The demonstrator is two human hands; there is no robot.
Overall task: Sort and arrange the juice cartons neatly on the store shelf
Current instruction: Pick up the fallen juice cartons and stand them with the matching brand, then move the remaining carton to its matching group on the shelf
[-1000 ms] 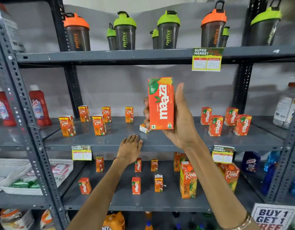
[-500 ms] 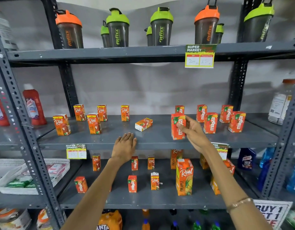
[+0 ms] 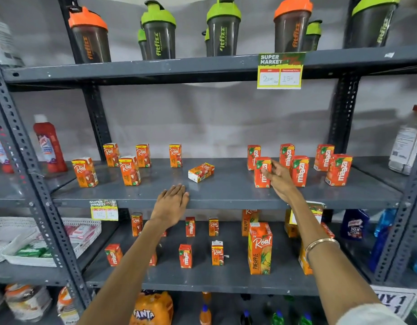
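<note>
On the grey middle shelf (image 3: 226, 195), several orange Real cartons (image 3: 129, 171) stand at the left and several red Maaza cartons (image 3: 299, 171) at the right. One small carton (image 3: 201, 172) lies on its side between the two groups. A Maaza carton (image 3: 261, 177) stands upright at the front left of the Maaza group. My right hand (image 3: 280, 181) is beside it with its fingers apart, fingertips touching the carton's right side. My left hand (image 3: 171, 202) rests flat on the shelf's front edge, holding nothing. On the lower shelf (image 3: 202, 281) small Real and Maaza cartons stand mixed.
Tall Real pineapple cartons (image 3: 260, 248) stand on the lower shelf at the right. Shaker bottles (image 3: 222, 29) line the top shelf. Red bottles (image 3: 49, 146) stand at the left, a white basket (image 3: 50, 261) at the lower left, and a Fanta pack (image 3: 153, 308) below.
My right hand carried the Maaza carton down from in front of me, stood it on the middle shelf by the other Maaza cartons, and its fingers have loosened. My left hand stayed put.
</note>
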